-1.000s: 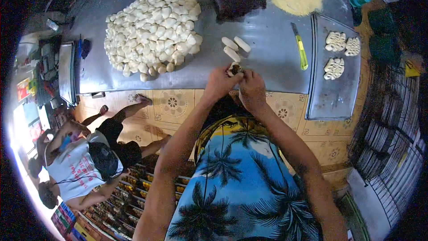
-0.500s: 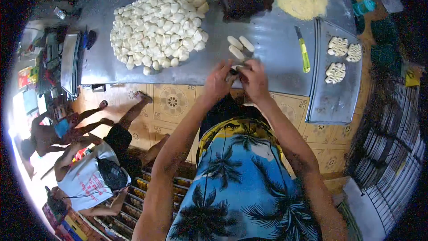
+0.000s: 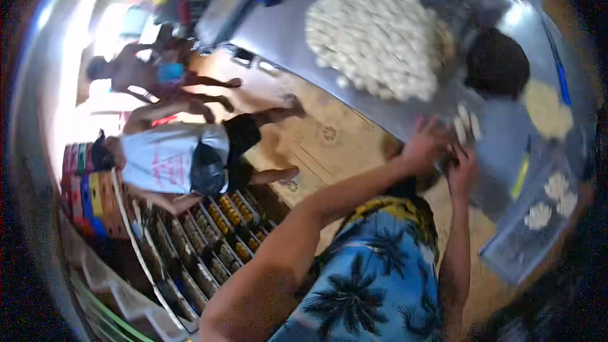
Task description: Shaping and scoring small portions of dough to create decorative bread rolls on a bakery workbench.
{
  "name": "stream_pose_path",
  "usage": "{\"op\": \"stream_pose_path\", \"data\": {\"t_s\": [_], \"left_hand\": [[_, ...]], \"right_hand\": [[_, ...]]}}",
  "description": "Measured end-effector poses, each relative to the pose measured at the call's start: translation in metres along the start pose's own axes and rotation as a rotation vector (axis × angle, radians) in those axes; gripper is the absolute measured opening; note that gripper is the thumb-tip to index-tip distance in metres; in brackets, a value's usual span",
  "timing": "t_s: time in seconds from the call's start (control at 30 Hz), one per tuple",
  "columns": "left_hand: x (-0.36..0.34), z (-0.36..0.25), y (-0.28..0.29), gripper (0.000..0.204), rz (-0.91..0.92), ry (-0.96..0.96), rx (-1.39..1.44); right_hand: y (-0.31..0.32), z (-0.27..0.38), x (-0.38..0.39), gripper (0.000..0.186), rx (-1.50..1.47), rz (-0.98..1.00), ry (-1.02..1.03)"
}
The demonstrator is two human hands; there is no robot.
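My left hand (image 3: 425,144) and my right hand (image 3: 463,168) meet at the table's near edge, fingers bent together round a small pale piece of dough, mostly hidden and smeared by motion. Just beyond them lie a few finger-shaped dough rolls (image 3: 467,124). A big heap of white dough balls (image 3: 373,41) spreads over the metal table (image 3: 285,38), to the left of and beyond my hands. Farther off to the right sits a dark brown mound (image 3: 498,63), with a pile of pale yellow crumbs (image 3: 548,111) beside it.
A yellow-handled knife (image 3: 520,176) lies right of my hands, near a metal tray (image 3: 506,254) bearing shaped dough pieces (image 3: 538,216). At left, a person in a white shirt (image 3: 166,163) is beside a filled rack (image 3: 218,228); another person (image 3: 142,69) is beyond.
My view has swung to the left, so the table now slants toward the upper right and the two people show more fully. Both hands stay together at the table edge.
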State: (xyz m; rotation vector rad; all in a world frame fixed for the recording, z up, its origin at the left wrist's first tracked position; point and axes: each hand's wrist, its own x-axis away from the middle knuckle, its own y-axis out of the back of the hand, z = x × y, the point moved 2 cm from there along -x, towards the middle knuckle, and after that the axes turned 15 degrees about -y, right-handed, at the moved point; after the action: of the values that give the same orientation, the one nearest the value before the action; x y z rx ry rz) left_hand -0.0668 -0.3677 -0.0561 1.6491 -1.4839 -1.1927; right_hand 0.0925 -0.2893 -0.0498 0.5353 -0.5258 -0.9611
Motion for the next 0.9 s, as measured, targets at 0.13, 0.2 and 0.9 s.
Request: {"op": "stream_pose_path", "data": {"t_s": [0.13, 0.2, 0.9], "left_hand": [[0.005, -0.002, 0.004, 0.041, 0.078, 0.12, 0.085], [0.004, -0.006, 0.007, 0.042, -0.026, 0.075, 0.059], [0.001, 0.004, 0.017, 0.033, 0.062, -0.038, 0.064]], "right_hand": [[-0.003, -0.012, -0.005, 0.033, -0.042, 0.062, -0.061], [-0.002, -0.013, -0.005, 0.031, 0.225, -0.118, 0.13], [0.012, 0.002, 0.016, 0.041, 0.072, -0.079, -0.028]]}}
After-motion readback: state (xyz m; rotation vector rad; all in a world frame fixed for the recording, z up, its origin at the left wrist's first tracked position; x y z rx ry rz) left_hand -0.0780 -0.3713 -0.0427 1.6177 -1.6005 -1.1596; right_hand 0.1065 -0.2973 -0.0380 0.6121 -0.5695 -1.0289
